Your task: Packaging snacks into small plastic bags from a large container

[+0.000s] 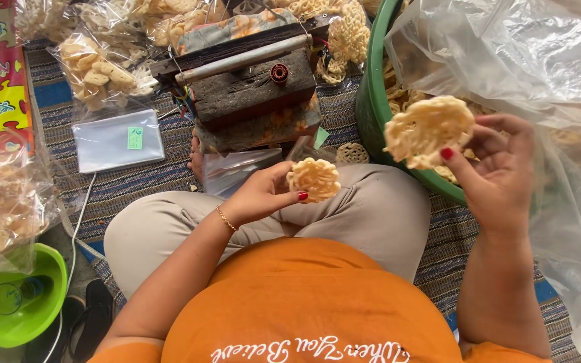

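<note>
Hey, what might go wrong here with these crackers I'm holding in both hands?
The left hand pinches its lacy cracker by the edge only; it looks brittle and might snap or drop onto the lap. The right hand holds several crackers stacked over the green tub; one may slide off.

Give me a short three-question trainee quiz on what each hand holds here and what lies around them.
1. True or false: the left hand holds one round, lacy yellow cracker.
2. What does the right hand hold?
A) a clear plastic bag
B) a stack of lacy yellow crackers
C) a cable
3. Fill in: the right hand is over the rim of the large ____ plastic tub.

Key:
1. True; thumb and fingers pinch its edge.
2. B.
3. Green; it holds more crackers and stands on the striped woven mat, right of the dark wooden sealing device.
</note>
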